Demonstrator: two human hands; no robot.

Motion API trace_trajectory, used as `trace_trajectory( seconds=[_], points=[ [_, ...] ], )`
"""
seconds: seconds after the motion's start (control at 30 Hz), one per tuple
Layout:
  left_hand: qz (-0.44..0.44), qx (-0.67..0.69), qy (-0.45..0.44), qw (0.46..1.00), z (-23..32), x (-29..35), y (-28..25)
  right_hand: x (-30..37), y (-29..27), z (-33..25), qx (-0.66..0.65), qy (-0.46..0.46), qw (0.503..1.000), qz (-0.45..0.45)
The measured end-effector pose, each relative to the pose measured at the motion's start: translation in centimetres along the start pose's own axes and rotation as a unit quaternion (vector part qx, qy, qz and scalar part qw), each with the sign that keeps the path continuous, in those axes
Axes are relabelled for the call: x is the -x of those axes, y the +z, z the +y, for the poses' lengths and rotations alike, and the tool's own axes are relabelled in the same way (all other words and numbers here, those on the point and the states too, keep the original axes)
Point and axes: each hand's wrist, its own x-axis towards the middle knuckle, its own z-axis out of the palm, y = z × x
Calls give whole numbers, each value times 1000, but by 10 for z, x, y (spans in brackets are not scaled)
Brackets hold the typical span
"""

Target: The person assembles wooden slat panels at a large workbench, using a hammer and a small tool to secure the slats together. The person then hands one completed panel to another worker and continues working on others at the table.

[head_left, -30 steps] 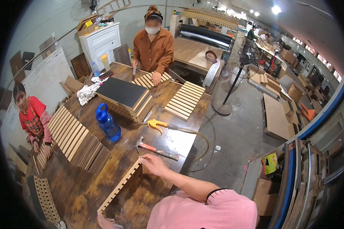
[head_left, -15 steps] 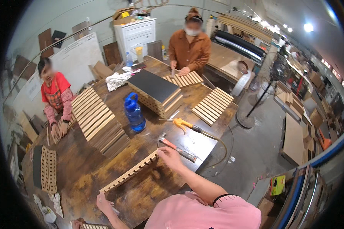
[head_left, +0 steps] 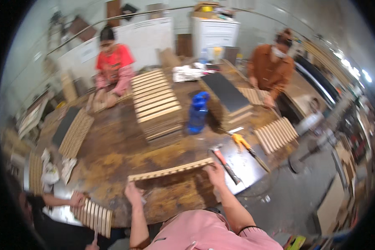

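Between my two hands a slatted wooden panel (head_left: 171, 169) is held up over the table, seen nearly edge-on with its row of light slat ends. My left hand (head_left: 134, 193) grips its left end, and my right hand (head_left: 215, 173) grips its right end. Just right of my right hand lies a hammer (head_left: 226, 165) with a red and black handle. An orange air blow gun (head_left: 240, 141) with a hose rests beyond it. The panel's underside is hidden.
The brown table (head_left: 108, 160) carries a tall stack of slatted panels (head_left: 156, 108), a blue water bottle (head_left: 197, 114), a black-topped stack (head_left: 227, 93) and another slatted panel (head_left: 276, 134). Two co-workers handle panels across the table; a third works on a slatted panel (head_left: 93, 216) at lower left.
My view has swung left, so the scene sits further right and the third co-worker shows. The panel stays in both hands and now looks more level.
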Motion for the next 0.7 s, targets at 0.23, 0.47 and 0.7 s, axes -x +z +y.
trace_trajectory(
  seconds=[0.23,0.47,0.7],
  points=[
    [-23,-72,-39,996,44,22,28,-13,-9,-2,-95,10,995,-15],
    [-54,-57,-132,988,40,37,-20,11,-38,-12,-212,186,959,9],
    [-153,-219,-172,948,41,57,-32,22,-68,17,-9,249,965,-77]
  ],
)
